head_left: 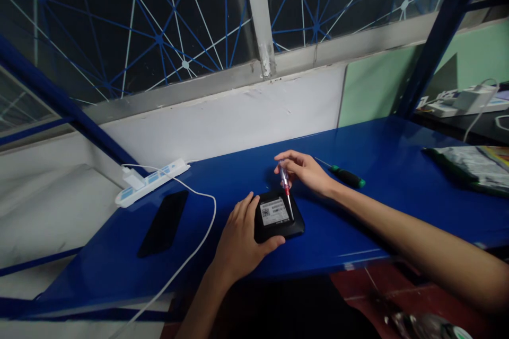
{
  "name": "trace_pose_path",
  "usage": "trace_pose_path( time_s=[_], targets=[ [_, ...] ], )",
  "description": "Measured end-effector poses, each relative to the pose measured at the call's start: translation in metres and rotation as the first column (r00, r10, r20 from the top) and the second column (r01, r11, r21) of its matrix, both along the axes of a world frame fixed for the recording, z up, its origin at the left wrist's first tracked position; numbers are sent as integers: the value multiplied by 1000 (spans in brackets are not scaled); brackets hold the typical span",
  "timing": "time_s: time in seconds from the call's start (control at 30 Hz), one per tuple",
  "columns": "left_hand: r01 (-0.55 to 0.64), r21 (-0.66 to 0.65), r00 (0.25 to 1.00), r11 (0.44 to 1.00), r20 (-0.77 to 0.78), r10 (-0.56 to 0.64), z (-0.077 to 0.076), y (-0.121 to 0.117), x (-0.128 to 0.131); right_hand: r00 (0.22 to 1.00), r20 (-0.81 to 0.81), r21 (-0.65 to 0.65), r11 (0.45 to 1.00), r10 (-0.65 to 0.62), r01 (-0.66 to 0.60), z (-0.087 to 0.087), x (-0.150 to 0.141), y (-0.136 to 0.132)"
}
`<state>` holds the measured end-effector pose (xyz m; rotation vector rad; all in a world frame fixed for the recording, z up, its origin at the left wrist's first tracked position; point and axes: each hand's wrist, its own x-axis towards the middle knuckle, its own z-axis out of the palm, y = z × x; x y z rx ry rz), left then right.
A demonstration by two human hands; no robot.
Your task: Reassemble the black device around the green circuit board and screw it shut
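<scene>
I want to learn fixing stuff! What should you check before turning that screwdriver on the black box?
1. Left hand steadies the black box: ok, it grips the box's left edge.
2. Right hand holds the screwdriver: ok, fingers pinch its top.
3. Tip sits in a screw: cannot tell, too small to see.
4. Box lies flat on the blue table: ok.
5. White cable is away from the box: ok, it runs to the left.
6. Spare green screwdriver is close: ok, just behind the right hand.
</scene>
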<state>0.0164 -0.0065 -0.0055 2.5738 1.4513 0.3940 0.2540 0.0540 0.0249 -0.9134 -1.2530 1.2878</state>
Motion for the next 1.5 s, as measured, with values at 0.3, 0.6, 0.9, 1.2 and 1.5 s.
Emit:
trace_pose_path(
  time_s=[0.3, 0.6, 0.9, 1.2, 1.5],
  targets=[
    [-21, -32, 1000, 999, -20, 20, 1, -1, 0, 1000, -21, -32, 999, 13, -14, 0, 0, 0],
    [-12, -40, 1000, 999, 4, 12, 4, -2, 1, 998, 42, -54, 997, 53, -51, -8, -3, 3],
    [-2, -27, 1000, 1000, 27, 3, 1, -1, 1, 993, 116, -12, 999, -34, 36, -11, 3, 7],
    [45, -38, 999, 998, 21, -44, 4, -5, 0, 946, 12, 110, 941, -323, 320, -23, 10, 22],
    [79, -50, 997, 996, 15, -78, 2, -5, -1, 934, 39, 121, 930, -355, 348, -36, 12, 30]
  ],
)
